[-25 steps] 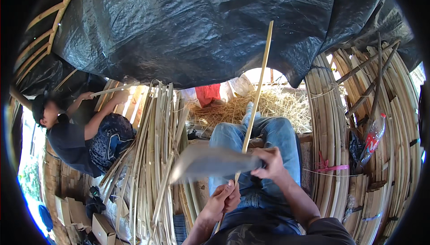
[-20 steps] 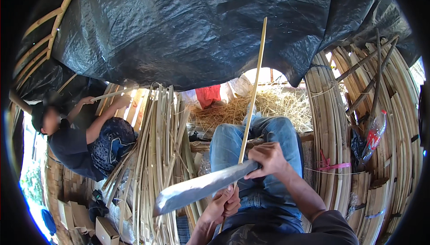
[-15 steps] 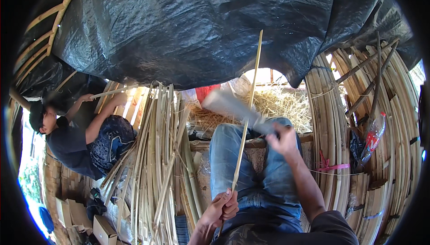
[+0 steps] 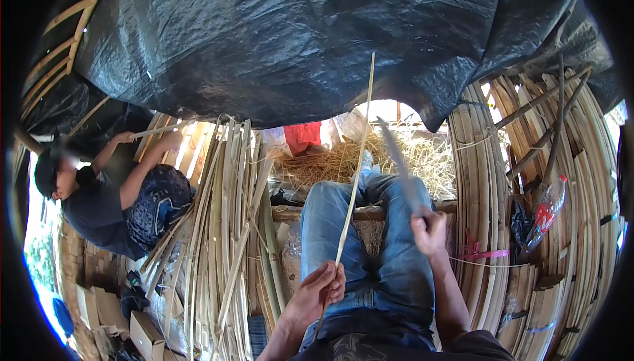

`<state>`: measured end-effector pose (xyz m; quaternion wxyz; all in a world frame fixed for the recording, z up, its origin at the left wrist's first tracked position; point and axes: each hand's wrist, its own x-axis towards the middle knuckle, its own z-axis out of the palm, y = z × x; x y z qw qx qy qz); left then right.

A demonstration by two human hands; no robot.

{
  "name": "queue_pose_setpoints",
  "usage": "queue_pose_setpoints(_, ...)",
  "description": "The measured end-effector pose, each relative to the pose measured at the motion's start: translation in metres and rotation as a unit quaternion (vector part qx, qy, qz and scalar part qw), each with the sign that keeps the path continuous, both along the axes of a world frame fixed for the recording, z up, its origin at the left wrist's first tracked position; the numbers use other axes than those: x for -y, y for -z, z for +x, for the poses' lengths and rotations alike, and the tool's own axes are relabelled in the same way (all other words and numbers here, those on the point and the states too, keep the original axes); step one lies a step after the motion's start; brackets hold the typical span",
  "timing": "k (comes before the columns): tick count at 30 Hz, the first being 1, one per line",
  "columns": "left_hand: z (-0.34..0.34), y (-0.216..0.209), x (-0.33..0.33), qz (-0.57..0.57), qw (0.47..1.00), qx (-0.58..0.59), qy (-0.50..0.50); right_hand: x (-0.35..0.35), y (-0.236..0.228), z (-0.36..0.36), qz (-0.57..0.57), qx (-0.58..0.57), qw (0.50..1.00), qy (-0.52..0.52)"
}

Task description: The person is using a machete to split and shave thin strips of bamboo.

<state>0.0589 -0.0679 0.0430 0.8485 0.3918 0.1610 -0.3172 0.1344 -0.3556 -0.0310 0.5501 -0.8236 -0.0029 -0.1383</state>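
My left hand (image 4: 319, 288) is closed round the lower part of a long, thin bamboo strip (image 4: 353, 206). The strip rises from my lap, leaning slightly right, with its tip against the dark sheet above. In my right hand (image 4: 430, 231) is a large knife (image 4: 400, 163), gripped at its handle over my right thigh. Its broad grey blade points up and a little left, blurred by motion, and stands apart from the strip on the right side. My fingers hide most of the handle.
Split bamboo strips (image 4: 221, 242) lean in a bundle at left, near a seated co-worker (image 4: 105, 196) holding a strip. Tied bamboo slats (image 4: 485, 183) stand at right, beside a plastic bottle (image 4: 548, 206). Shavings (image 4: 422, 160) heap ahead. A black tarp (image 4: 297, 37) hangs above; cardboard boxes (image 4: 145, 338) lie lower left.
The knife has swung from crossing the strip to upright on its right. My right hand has moved slightly right and down; the strip's tip has shifted a little left and lower.
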Motion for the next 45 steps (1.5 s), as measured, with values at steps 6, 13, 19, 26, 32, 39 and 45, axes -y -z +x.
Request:
queue_pose_setpoints(6,-0.007,-0.021,0.004,0.039,0.998,0.036,0.046,-0.054,-0.022,0.004,-0.115,0.145,0.956,-0.226)
queue_pose_setpoints(13,-0.024,-0.03,0.008,0.101,0.993,0.049,0.045,-0.067,-0.035,0.012,-0.122,0.211,0.922,-0.302)
queue_pose_setpoints(19,-0.029,-0.022,0.007,0.06,0.997,0.017,0.041,-0.056,-0.018,0.035,-0.147,0.28,0.906,-0.28)
queue_pose_setpoints(26,-0.032,-0.014,-0.001,-0.008,0.999,-0.006,0.049,-0.039,0.038,0.067,-0.11,0.319,0.941,-0.041)
queue_pose_setpoints(32,-0.033,-0.014,-0.001,-0.042,0.994,-0.027,0.092,-0.012,0.057,0.079,-0.056,0.155,0.984,0.074)
queue_pose_setpoints(39,-0.026,-0.009,0.001,-0.032,0.992,-0.006,0.119,-0.012,0.064,0.079,-0.03,0.133,0.989,0.06)
queue_pose_setpoints(45,-0.06,-0.005,-0.032,-0.104,0.981,-0.083,0.138,0.015,0.051,0.097,-0.053,0.24,0.968,0.038)
